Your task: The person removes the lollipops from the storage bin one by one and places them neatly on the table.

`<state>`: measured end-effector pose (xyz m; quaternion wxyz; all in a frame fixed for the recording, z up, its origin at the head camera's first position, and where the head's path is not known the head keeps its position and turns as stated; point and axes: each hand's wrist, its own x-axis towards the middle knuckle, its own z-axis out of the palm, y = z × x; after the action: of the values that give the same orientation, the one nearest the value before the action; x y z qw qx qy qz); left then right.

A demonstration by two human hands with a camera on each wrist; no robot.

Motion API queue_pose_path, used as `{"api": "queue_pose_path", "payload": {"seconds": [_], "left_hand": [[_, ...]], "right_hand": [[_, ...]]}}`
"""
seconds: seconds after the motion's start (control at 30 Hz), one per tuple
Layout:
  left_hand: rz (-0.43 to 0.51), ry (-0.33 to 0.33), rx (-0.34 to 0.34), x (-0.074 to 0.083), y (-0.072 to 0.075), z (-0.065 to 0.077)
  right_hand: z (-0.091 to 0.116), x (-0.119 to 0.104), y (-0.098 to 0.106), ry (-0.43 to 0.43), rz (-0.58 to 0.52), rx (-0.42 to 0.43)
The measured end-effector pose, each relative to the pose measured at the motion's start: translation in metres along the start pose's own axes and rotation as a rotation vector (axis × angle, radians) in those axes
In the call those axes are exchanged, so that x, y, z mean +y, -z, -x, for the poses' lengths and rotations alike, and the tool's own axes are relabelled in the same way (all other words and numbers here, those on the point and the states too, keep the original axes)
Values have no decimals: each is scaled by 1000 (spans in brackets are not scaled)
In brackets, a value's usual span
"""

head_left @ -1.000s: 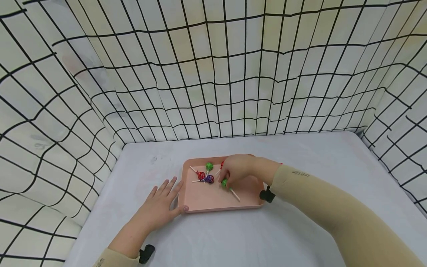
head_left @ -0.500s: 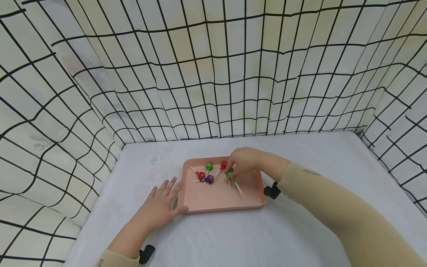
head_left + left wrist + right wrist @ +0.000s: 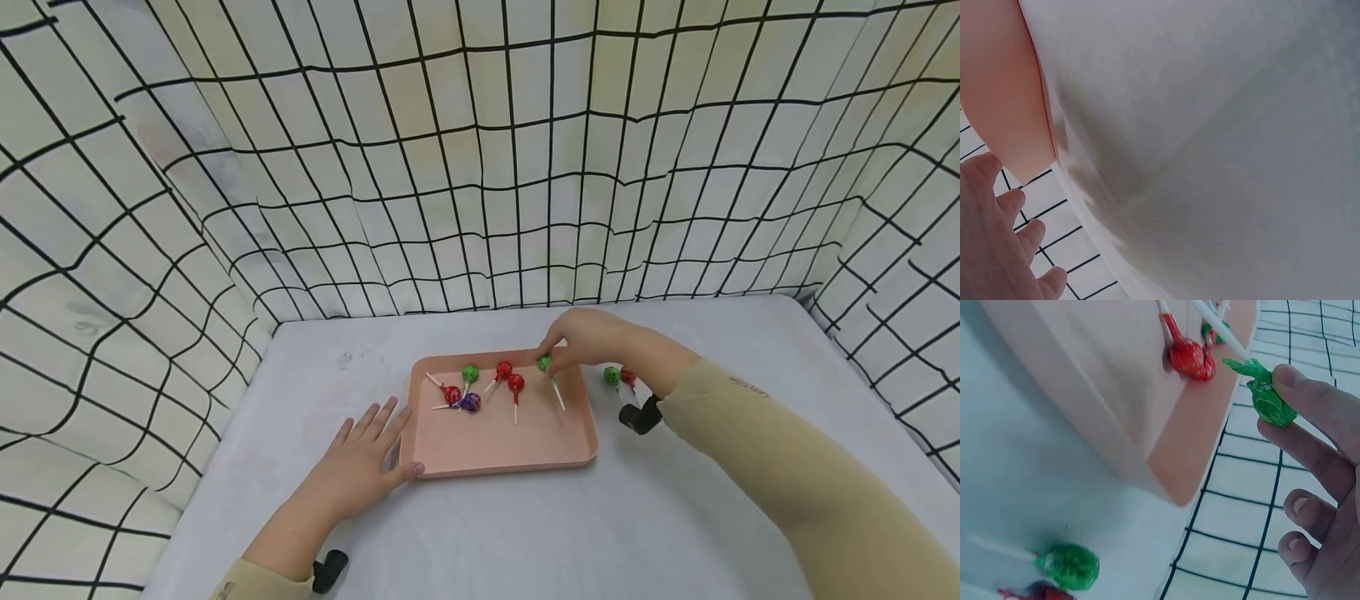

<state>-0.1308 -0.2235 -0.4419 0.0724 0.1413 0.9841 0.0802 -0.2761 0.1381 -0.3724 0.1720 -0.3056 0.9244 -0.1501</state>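
From here, the right hand (image 3: 581, 340) pinches a green lollipop (image 3: 544, 362) over the pink tray (image 3: 487, 448) at one o'clock; the left hand (image 3: 362, 465) lies spread at its eight o'clock edge. The right sleeve (image 3: 765, 454) bears lettering (image 3: 748, 384), unreadably small.

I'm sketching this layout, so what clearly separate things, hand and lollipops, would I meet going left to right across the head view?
Left hand, three-lollipop cluster, red lollipop pair, pinched green lollipop, outer green lollipop, outer red lollipop.
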Motion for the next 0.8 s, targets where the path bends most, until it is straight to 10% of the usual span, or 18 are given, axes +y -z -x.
{"api": "queue_pose_path", "payload": {"seconds": [0.8], "left_hand": [[-18, 9, -4, 0, -2, -2]], "right_hand": [[71, 90, 0, -136, -59, 92]]}}
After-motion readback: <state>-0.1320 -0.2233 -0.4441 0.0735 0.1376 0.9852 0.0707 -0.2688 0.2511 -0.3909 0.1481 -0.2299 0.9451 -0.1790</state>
